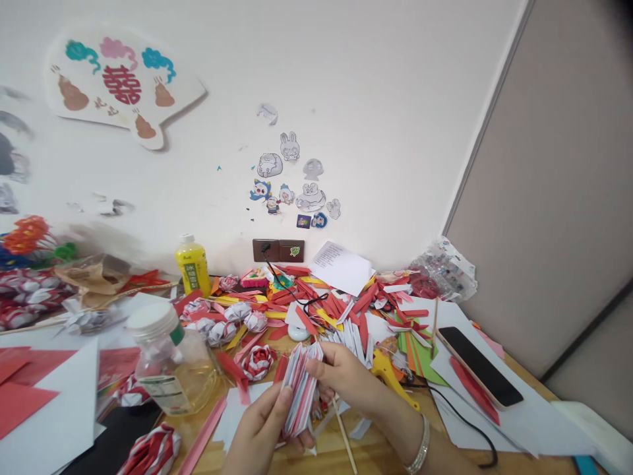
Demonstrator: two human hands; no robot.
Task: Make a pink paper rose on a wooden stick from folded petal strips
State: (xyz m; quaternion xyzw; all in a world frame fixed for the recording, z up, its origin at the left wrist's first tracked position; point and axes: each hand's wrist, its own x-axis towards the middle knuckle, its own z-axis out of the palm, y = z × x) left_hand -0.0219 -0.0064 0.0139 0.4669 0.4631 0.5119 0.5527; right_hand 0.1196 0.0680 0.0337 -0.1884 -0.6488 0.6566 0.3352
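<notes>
Both my hands hold one stack of folded red-and-white paper pieces upright over the wooden table. My left hand grips its lower left side, thumb pressed on the front. My right hand, a silver bracelet on its wrist, pinches the upper right edge of the stack. A thin wooden stick lies under my right hand. A rolled red-and-white paper flower sits just beyond the stack.
A clear jar with a white lid stands at left, a yellow bottle near the wall. Red paper strips, more paper flowers, a yellow glue gun with black cord, a phone, and white and red sheets cover the table.
</notes>
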